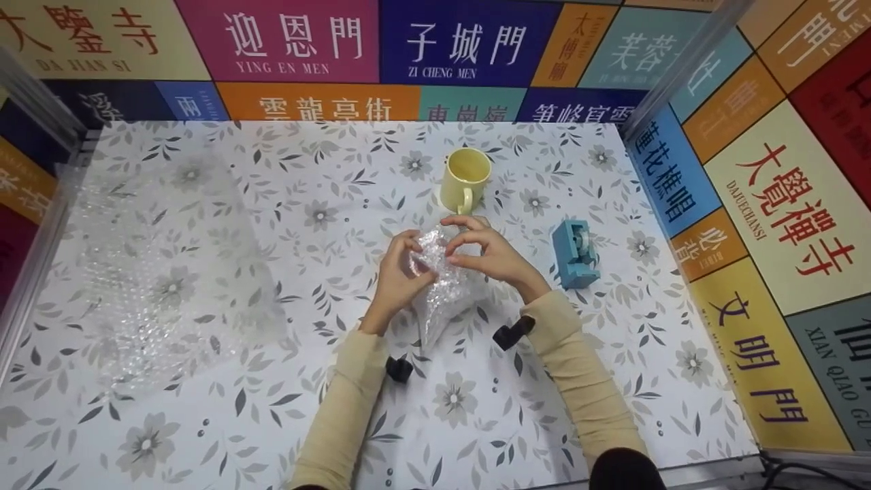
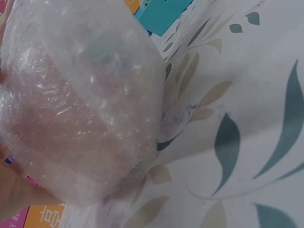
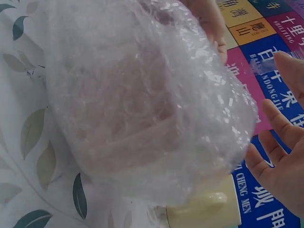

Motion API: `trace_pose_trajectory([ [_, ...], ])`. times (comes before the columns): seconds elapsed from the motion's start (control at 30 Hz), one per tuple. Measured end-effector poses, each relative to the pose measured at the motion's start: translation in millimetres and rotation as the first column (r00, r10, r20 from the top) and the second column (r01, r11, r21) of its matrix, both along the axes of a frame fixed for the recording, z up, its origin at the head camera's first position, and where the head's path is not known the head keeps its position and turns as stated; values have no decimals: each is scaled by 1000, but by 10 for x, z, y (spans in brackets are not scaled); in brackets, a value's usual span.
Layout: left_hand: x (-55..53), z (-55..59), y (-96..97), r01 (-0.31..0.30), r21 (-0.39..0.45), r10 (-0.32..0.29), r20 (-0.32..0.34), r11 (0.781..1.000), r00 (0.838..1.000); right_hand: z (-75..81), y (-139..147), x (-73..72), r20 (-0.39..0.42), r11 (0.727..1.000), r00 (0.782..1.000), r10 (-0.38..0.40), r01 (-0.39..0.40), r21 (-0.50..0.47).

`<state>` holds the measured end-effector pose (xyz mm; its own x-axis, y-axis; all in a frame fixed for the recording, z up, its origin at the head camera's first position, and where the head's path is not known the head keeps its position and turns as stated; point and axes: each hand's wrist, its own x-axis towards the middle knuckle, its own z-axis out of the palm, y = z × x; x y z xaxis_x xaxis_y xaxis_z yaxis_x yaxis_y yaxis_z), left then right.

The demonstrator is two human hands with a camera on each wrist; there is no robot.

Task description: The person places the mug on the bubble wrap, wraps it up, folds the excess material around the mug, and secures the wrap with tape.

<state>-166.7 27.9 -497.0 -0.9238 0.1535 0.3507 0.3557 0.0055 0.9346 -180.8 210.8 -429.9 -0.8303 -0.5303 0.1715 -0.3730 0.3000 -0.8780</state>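
A bubble-wrapped bundle (image 1: 446, 292) stands on the table between both hands, with a pinkish thing showing faintly through its layers in the right wrist view. My left hand (image 1: 398, 275) grips its upper left side, thumb in front. At its upper right is my right hand (image 1: 493, 252), fingers spread and bent a little. A small clear strip (image 3: 263, 66), which looks like tape, sits by the right thumb. Behind the bundle stands a yellow mug (image 1: 465, 180), handle facing me. The bundle (image 2: 90, 114) fills much of the left wrist view.
To the right of my right hand is a teal tape dispenser (image 1: 576, 255) with a roll in it. A large sheet of bubble wrap (image 1: 156, 292) lies flat on the left of the flower-patterned table (image 1: 326, 163). Coloured sign panels (image 1: 299, 41) wall in the back and sides.
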Motion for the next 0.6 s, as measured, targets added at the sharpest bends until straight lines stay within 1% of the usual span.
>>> trace_pose_trajectory([
  [0.13, -5, -9, 0, 12, 7, -12, -3, 1000, 1000, -13, -76, -98, -2, 998, 1000, -8, 8, 59],
  [0.37, 7, 2, 2, 9, -13, -9, 19, 1000, 1000, -368, -25, -318, -60, 996, 998, -11, 16, 91],
  [0.47, 11, 15, -7, 1, -26, 0, 12, 1000, 1000, -426, -20, -359, -86, 993, 996, -13, 23, 116],
  [0.6, 11, 15, -19, -6, -25, 6, -9, 1000, 1000, -457, -31, -388, -122, 987, 992, -26, 44, 154],
])
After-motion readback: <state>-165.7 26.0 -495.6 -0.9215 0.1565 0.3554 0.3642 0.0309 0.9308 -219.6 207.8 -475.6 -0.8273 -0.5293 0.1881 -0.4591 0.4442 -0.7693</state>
